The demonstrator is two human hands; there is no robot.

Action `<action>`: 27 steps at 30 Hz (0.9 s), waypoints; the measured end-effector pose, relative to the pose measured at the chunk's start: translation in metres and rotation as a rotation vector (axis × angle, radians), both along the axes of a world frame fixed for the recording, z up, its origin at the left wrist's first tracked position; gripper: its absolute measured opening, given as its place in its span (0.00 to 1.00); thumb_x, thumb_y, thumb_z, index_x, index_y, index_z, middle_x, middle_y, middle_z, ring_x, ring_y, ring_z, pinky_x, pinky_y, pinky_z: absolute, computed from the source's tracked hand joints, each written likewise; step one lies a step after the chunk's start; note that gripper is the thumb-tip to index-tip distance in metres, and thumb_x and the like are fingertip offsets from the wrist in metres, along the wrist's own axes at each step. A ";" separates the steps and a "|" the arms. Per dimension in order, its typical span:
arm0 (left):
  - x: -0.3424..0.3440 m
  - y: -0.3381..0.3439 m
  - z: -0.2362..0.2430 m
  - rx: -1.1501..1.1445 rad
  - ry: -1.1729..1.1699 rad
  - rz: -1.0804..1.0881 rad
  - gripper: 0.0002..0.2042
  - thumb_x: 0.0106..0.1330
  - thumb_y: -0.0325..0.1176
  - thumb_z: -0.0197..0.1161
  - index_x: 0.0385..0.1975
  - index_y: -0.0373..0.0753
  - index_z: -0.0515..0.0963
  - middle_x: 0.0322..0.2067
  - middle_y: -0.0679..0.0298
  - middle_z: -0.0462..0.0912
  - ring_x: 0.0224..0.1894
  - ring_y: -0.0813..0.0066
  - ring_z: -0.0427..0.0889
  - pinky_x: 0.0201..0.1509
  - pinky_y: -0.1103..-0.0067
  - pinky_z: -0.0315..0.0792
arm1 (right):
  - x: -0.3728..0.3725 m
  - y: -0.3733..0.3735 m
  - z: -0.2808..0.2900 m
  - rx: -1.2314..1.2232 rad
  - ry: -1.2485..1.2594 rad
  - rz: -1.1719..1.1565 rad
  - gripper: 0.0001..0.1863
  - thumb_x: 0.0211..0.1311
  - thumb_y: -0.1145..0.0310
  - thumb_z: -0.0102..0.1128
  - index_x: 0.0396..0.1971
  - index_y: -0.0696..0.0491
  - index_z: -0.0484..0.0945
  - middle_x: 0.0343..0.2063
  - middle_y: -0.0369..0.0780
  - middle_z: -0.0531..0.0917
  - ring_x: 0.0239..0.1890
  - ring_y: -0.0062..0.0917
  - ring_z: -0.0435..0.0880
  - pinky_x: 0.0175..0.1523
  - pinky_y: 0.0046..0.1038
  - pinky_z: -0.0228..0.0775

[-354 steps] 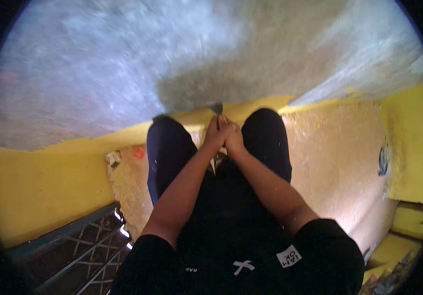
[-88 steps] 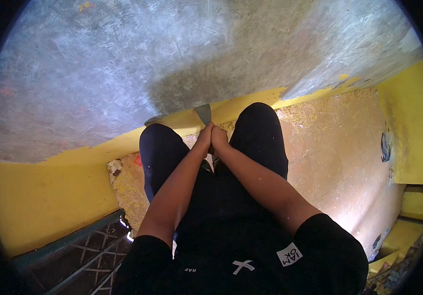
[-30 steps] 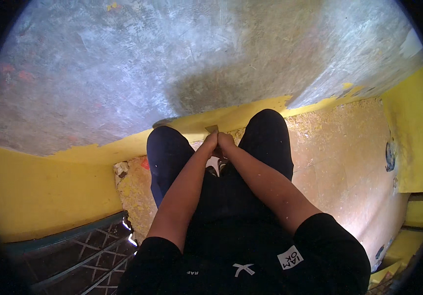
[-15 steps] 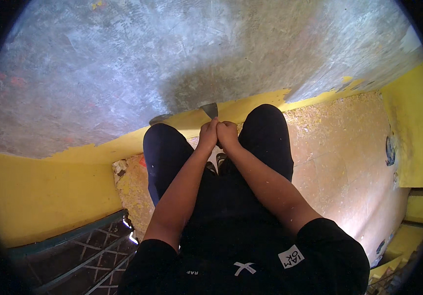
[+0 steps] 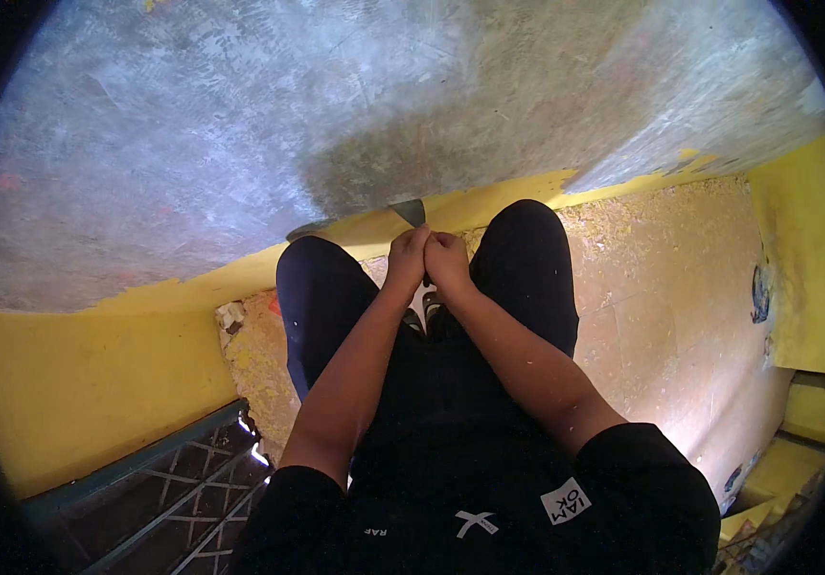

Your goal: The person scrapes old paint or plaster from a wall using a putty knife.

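Observation:
Both my hands are closed together round the handle of a scraper (image 5: 411, 212), in front of me between my raised knees. My left hand (image 5: 406, 259) and my right hand (image 5: 447, 259) press side by side, and their fingers cover most of the handle. The scraper's dark, flared blade points away from me. Its front edge meets the wall (image 5: 240, 134) where bare grey surface borders a low strip of yellow paint (image 5: 504, 196). Whether the blade bites under the paint cannot be made out.
Paint flakes litter the tan floor (image 5: 662, 287) along the wall's foot. Yellow side walls stand at left (image 5: 96, 374) and right (image 5: 801, 249). A metal lattice gate (image 5: 163, 498) is at lower left. A whitish lump (image 5: 230, 316) lies in the left corner.
The view has shifted slightly. Both hands keep their grip on the scraper, and its blade stays at the paint's edge with hardly any visible movement.

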State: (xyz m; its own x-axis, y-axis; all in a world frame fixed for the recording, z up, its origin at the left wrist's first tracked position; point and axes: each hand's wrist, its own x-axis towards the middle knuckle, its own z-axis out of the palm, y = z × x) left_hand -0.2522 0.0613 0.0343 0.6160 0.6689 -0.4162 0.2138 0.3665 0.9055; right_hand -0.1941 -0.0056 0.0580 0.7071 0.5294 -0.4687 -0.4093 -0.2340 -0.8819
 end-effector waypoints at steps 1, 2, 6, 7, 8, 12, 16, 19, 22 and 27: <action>-0.002 0.003 -0.001 0.050 -0.027 -0.028 0.22 0.66 0.51 0.53 0.34 0.33 0.77 0.29 0.60 0.78 0.30 0.71 0.77 0.33 0.75 0.71 | -0.001 0.003 0.004 0.001 -0.026 0.014 0.16 0.62 0.65 0.50 0.26 0.64 0.79 0.15 0.41 0.77 0.15 0.26 0.74 0.19 0.31 0.63; 0.001 0.002 0.002 0.044 -0.027 -0.033 0.22 0.66 0.51 0.53 0.34 0.33 0.77 0.29 0.60 0.78 0.30 0.71 0.77 0.33 0.75 0.71 | 0.001 0.003 -0.001 -0.005 -0.026 0.008 0.16 0.62 0.65 0.50 0.26 0.64 0.79 0.15 0.41 0.77 0.15 0.26 0.74 0.19 0.31 0.63; 0.004 0.006 0.007 -0.009 -0.107 0.004 0.22 0.66 0.51 0.54 0.33 0.34 0.77 0.30 0.62 0.77 0.35 0.72 0.75 0.44 0.76 0.68 | 0.003 0.013 -0.009 -0.004 -0.232 0.000 0.16 0.62 0.65 0.51 0.28 0.65 0.80 0.18 0.44 0.81 0.21 0.28 0.78 0.29 0.30 0.69; 0.003 0.010 0.007 -0.006 -0.129 0.019 0.22 0.67 0.51 0.54 0.33 0.34 0.76 0.30 0.62 0.77 0.36 0.72 0.75 0.46 0.76 0.67 | 0.001 0.018 -0.007 -0.011 -0.299 0.004 0.16 0.62 0.66 0.52 0.27 0.64 0.80 0.19 0.46 0.82 0.22 0.29 0.79 0.32 0.30 0.70; 0.001 0.013 0.008 -0.008 -0.123 0.026 0.22 0.67 0.51 0.54 0.33 0.34 0.76 0.30 0.62 0.77 0.36 0.72 0.75 0.46 0.76 0.67 | 0.000 0.022 -0.006 -0.013 -0.294 0.012 0.16 0.62 0.66 0.52 0.27 0.64 0.80 0.19 0.46 0.82 0.22 0.29 0.79 0.32 0.30 0.70; 0.024 0.019 -0.006 -0.080 0.030 -0.057 0.26 0.66 0.55 0.53 0.37 0.32 0.75 0.31 0.58 0.78 0.35 0.66 0.79 0.40 0.71 0.73 | 0.035 0.034 -0.068 -0.134 -0.180 -0.024 0.18 0.55 0.63 0.56 0.23 0.68 0.78 0.19 0.53 0.80 0.25 0.36 0.83 0.33 0.37 0.72; 0.018 0.024 -0.032 -0.194 0.237 0.028 0.29 0.65 0.56 0.52 0.41 0.28 0.73 0.31 0.53 0.79 0.32 0.60 0.82 0.29 0.67 0.78 | 0.025 0.045 -0.081 -0.353 -0.180 -0.008 0.14 0.51 0.70 0.55 0.17 0.67 0.75 0.15 0.45 0.77 0.15 0.28 0.75 0.19 0.32 0.64; 0.018 0.028 -0.033 -0.153 0.182 -0.027 0.29 0.65 0.55 0.53 0.42 0.27 0.74 0.31 0.53 0.79 0.32 0.61 0.82 0.31 0.67 0.78 | 0.029 0.041 -0.079 -0.288 -0.248 0.025 0.14 0.51 0.69 0.55 0.17 0.66 0.75 0.15 0.45 0.77 0.15 0.29 0.76 0.19 0.33 0.64; 0.014 0.012 -0.018 -0.125 0.147 -0.060 0.26 0.66 0.54 0.52 0.39 0.29 0.76 0.30 0.56 0.80 0.31 0.67 0.80 0.35 0.71 0.74 | 0.024 0.021 -0.065 -0.270 -0.146 0.028 0.21 0.53 0.61 0.56 0.19 0.69 0.76 0.18 0.55 0.80 0.24 0.40 0.82 0.32 0.39 0.72; 0.002 0.001 -0.015 0.167 -0.051 -0.033 0.22 0.69 0.49 0.52 0.35 0.31 0.78 0.30 0.60 0.79 0.33 0.72 0.77 0.41 0.77 0.70 | 0.002 0.004 -0.004 -0.123 -0.275 -0.010 0.19 0.57 0.63 0.53 0.23 0.68 0.77 0.19 0.54 0.80 0.24 0.37 0.81 0.33 0.37 0.71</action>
State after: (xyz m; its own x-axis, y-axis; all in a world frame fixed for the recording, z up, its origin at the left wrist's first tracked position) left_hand -0.2497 0.0620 0.0198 0.6560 0.7053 -0.2687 0.1756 0.2036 0.9632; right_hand -0.1917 -0.0017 0.0542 0.8213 0.4727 -0.3194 -0.1623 -0.3431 -0.9252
